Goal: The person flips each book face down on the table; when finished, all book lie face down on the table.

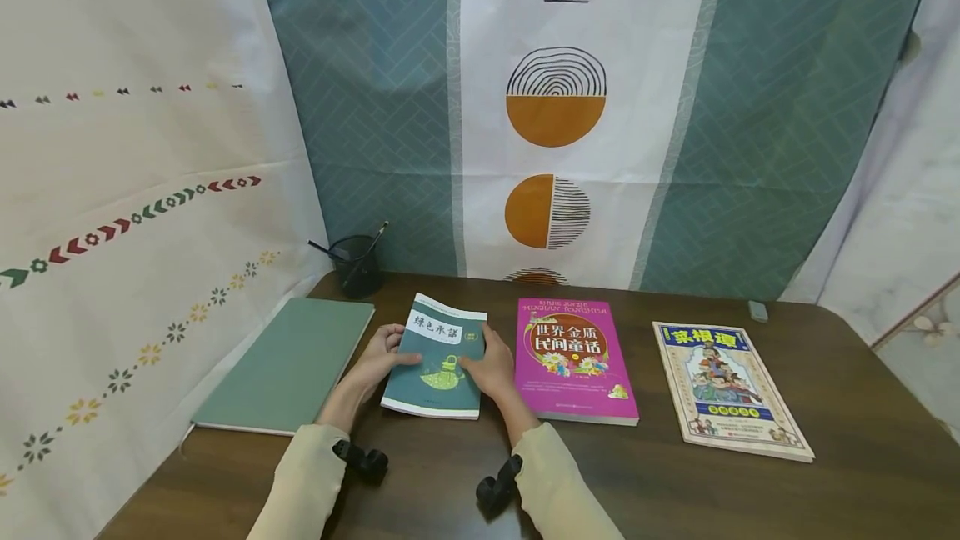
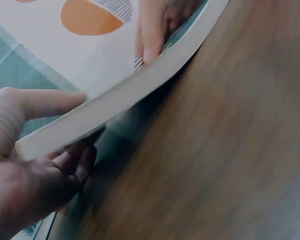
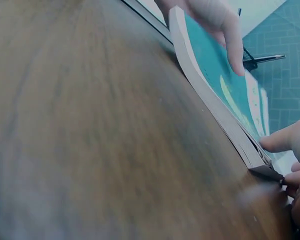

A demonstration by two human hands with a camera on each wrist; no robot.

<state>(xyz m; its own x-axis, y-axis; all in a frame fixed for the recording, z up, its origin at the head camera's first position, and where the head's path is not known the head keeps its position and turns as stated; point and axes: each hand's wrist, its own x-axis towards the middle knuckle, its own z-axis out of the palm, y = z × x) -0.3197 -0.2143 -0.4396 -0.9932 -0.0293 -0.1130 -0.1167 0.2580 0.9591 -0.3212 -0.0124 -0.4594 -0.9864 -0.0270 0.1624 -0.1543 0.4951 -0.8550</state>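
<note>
A teal paperback book (image 1: 431, 394) with a white title patch and a yellow-green drawing is held by both hands, cover up. On its left side my left hand (image 1: 377, 362) grips it, thumb on the cover and fingers underneath. The right hand (image 1: 492, 367) pinches the opposite side, its thumb likewise on top. In the left wrist view the book's page edge (image 2: 105, 107) bows, with a dark gap between it and the table. Seen from the right wrist, the pages (image 3: 210, 95) curve too, and the right thumb (image 3: 280, 140) presses near a corner.
Left of the hands lies a large green hardcover book (image 1: 285, 365). A pink book (image 1: 573, 394) lies close to the right hand, and a cream illustrated book (image 1: 727, 390) farther right. Behind stand a black pen cup (image 1: 356, 273) and, at the back edge, a small grey object (image 1: 758, 312).
</note>
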